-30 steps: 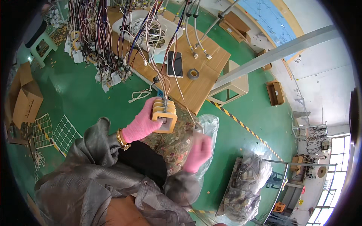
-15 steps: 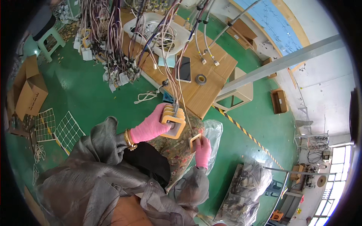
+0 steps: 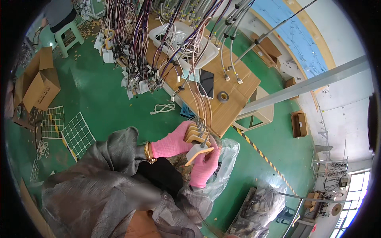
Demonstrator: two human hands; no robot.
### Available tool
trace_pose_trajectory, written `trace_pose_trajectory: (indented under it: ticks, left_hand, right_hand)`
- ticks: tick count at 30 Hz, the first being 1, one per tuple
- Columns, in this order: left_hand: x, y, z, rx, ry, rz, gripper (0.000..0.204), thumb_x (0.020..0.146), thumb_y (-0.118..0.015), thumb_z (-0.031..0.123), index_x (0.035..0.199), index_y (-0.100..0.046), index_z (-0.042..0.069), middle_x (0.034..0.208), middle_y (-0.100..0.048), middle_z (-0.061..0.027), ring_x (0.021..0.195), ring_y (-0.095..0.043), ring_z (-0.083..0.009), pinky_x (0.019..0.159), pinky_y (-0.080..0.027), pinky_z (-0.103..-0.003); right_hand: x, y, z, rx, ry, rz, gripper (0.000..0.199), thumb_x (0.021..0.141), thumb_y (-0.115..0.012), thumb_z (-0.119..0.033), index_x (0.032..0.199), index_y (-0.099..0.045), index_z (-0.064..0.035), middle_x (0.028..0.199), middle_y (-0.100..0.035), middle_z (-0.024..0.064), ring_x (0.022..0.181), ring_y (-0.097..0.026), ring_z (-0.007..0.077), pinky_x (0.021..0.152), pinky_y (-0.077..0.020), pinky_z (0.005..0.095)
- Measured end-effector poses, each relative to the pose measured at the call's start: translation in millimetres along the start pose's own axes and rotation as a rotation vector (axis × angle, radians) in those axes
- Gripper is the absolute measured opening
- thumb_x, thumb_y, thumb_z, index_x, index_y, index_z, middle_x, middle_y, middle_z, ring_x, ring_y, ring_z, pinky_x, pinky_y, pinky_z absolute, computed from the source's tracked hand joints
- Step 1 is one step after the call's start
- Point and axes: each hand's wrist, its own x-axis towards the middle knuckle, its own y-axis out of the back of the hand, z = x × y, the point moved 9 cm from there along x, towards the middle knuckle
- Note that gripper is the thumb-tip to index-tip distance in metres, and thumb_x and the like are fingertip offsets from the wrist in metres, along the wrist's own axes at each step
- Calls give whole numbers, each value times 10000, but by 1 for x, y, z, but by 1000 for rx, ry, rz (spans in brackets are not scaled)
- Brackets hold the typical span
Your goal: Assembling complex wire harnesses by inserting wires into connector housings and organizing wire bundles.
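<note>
My left hand (image 3: 172,139), in a pink glove, is closed around a stack of wired pieces with yellow-orange frames (image 3: 193,135). Thin wires (image 3: 198,99) run up from them past the table edge. Against this stack, my right hand (image 3: 206,170), also gloved in pink, closes its fingers on the frontmost piece, a white block (image 3: 194,151) with a yellow-orange frame along its lower edge. The tips of the left fingers are hidden behind the pieces. Both hands are over my lap, close together.
The wooden table (image 3: 234,99) ahead bears a white basin (image 3: 210,53), a phone (image 3: 206,83) and a tape roll (image 3: 223,96). Wire bundles (image 3: 137,51) hang at left. A clear plastic bag (image 3: 226,162) lies right of my lap. A beige stool (image 3: 258,115) stands beyond.
My right hand has come up and left to meet the left hand. The frame it held apart is now at the white block's edge. The whole view has shifted slightly.
</note>
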Motion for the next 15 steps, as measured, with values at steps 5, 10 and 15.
trace_pose_trajectory:
  ticks: [5, 10, 15]
  left_hand:
    - [0, -1, 2, 86, 40, -193, 768, 828, -736, 234, 1393, -284, -23, 1212, -522, -116, 1113, -525, -157, 969, -441, -299]
    - [-3, -8, 7, -62, -31, -243, 772, 842, -715, 232, 1412, -259, -19, 1253, -498, -111, 1144, -503, -153, 992, -425, -300]
    - [-3, -5, 4, -239, 33, -328, 790, 836, -704, 197, 1427, -225, -15, 1308, -462, -106, 1196, -471, -165, 1016, -405, -315]
  right_hand:
    - [-4, 8, 10, 22, -71, 8, 345, 903, -590, -54, 1241, -544, -1, 1103, -636, 85, 880, -600, 126, 779, -494, 261]
    - [-7, 11, 1, -142, -55, 105, 330, 906, -595, -63, 1227, -549, 2, 1063, -646, 83, 874, -600, 114, 771, -493, 258]
    - [-11, 13, -11, -106, 9, 164, 243, 910, -549, -25, 1142, -529, 45, 1012, -630, 116, 902, -592, 156, 822, -487, 282]
